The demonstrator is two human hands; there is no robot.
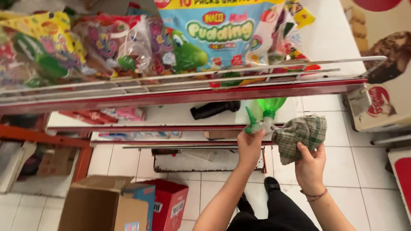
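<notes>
Your L hand (pixel 250 145) gripped green spray bottle (pixel 263 114), R hand (pixel 309 164) clutched checked cloth (pixel 299 136); shelf (pixel 180 114) wiping apparently not yet started.

both hands (pixel 250 145) raised, fingers closed, forearms extended

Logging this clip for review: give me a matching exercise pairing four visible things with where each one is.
Things:
1. green plastic spray bottle
2. green-and-white checked cloth
3. open brown cardboard box
4. black cylindrical object

Places:
A. lying on the white shelf below the red rail
B. bunched in the right hand
C. on the tiled floor, lower left
D. held by the left hand

Pairs: 1-D, 2-B, 3-C, 4-A
</notes>
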